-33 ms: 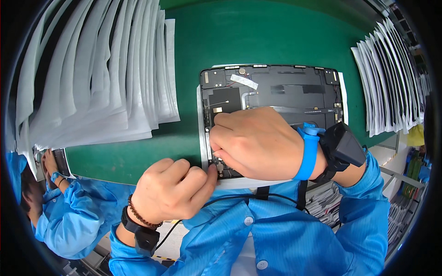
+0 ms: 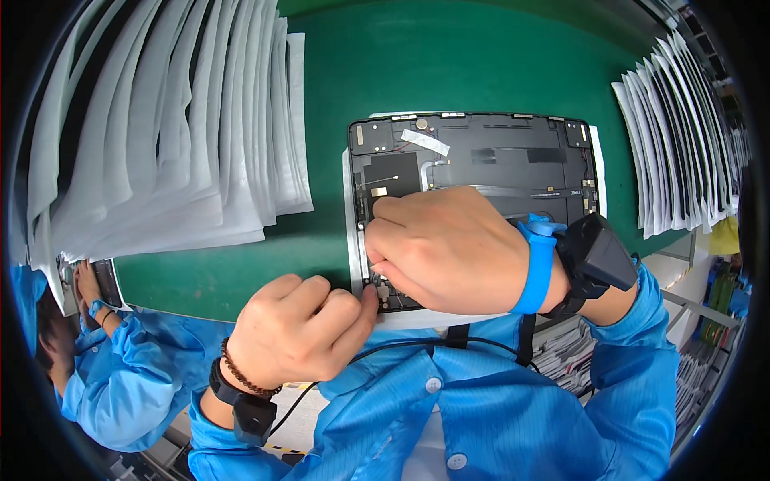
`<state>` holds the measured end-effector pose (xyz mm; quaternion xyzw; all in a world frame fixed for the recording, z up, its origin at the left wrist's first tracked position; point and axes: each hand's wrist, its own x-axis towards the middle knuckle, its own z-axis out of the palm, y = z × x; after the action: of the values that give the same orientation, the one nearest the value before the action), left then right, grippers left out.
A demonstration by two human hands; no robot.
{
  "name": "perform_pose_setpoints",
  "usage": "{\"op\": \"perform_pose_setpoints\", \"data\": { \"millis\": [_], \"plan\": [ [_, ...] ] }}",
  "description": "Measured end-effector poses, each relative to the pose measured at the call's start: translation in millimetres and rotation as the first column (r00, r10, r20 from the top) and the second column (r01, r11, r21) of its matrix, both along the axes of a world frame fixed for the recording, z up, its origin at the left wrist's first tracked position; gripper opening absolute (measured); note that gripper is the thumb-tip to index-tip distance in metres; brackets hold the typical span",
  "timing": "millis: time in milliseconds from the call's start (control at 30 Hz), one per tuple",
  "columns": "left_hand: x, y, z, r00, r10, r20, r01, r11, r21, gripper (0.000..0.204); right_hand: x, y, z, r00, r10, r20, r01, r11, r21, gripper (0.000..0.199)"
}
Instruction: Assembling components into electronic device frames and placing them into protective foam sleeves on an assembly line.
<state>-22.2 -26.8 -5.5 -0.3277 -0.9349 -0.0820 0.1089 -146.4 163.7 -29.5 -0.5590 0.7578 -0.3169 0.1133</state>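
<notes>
An opened black tablet housing (image 2: pixel 513 132), its inner parts exposed, lies on a white sheet (image 2: pixel 600 164) at the middle of the bench. My right hand (image 2: pixel 449 248) reaches across its lower left part. The thumb and fingertips are pinched together at the left side; whatever they hold is hidden. At the housing's lower left corner is my left hand (image 2: pixel 309 325), its fingers curled and its thumb touching the corner. I cannot make out anything in its grip. A strip of white tape (image 2: pixel 425 143) sits near the upper left of the housing.
Tall rows of white sleeves (image 2: pixel 233 120) stand at the left of the green bench (image 2: pixel 449 56), with another row (image 2: pixel 674 144) at the right. A blue strap (image 2: pixel 536 272) circles my right wrist. At the far left, a co-worker's hands (image 2: pixel 87 284) touch a similar dark panel.
</notes>
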Motion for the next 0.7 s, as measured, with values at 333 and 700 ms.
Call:
{"op": "perform_pose_setpoints", "data": {
  "millis": [333,700],
  "plan": [
    [-16,-5,2,0.996,-0.043,0.075,0.041,0.999,0.036,0.022,0,-1,3,1.0,0.014,-0.001,-0.014,1.0,-0.007,0.012],
    [-16,-9,-6,0.989,-0.055,0.135,0.032,0.986,0.165,0.028,0,-1,-2,1.0,-0.017,-0.024,0.017,1.0,-0.013,0.009]
  ]
}}
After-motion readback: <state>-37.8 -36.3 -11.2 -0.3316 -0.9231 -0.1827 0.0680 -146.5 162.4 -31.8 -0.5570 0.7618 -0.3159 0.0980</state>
